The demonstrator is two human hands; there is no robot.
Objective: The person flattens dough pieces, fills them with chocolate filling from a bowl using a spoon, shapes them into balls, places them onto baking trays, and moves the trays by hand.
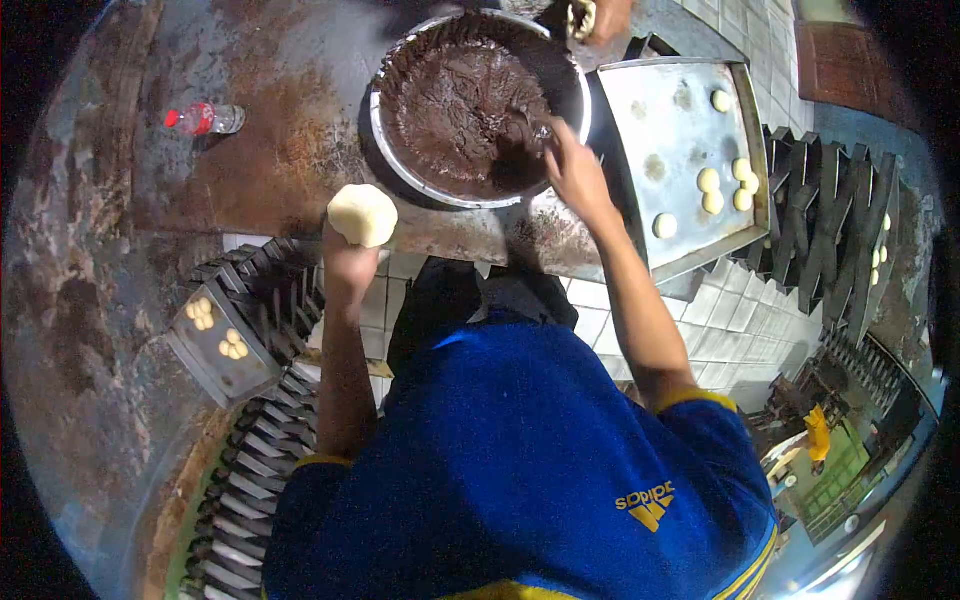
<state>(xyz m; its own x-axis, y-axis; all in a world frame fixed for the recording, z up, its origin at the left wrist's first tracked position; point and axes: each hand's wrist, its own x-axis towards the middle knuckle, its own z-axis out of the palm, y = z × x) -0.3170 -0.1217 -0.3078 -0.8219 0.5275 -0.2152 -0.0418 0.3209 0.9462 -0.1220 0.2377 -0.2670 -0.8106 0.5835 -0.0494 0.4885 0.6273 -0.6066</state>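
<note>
A flattened round of pale dough [362, 216] rests on my left hand [352, 268], just below and left of a large metal bowl [378, 130]. Thick dark brown paste [455, 110] fills much of the bowl. Over the bowl's right side, my right hand [575, 168] has its fingers closed round a utensil whose lower end is in the paste; its shape is hard to make out. Right of the bowl, a metal tray [690, 150] holds several pale dough balls [709, 180].
A bottle with a red cap [205, 119] lies on the worn table [270, 80]. Another person's hand [606, 20] is near a piece of dough at the top. A smaller tray with dough balls [233, 365] sits at lower left. Stacked metal racks [825, 210] stand at right.
</note>
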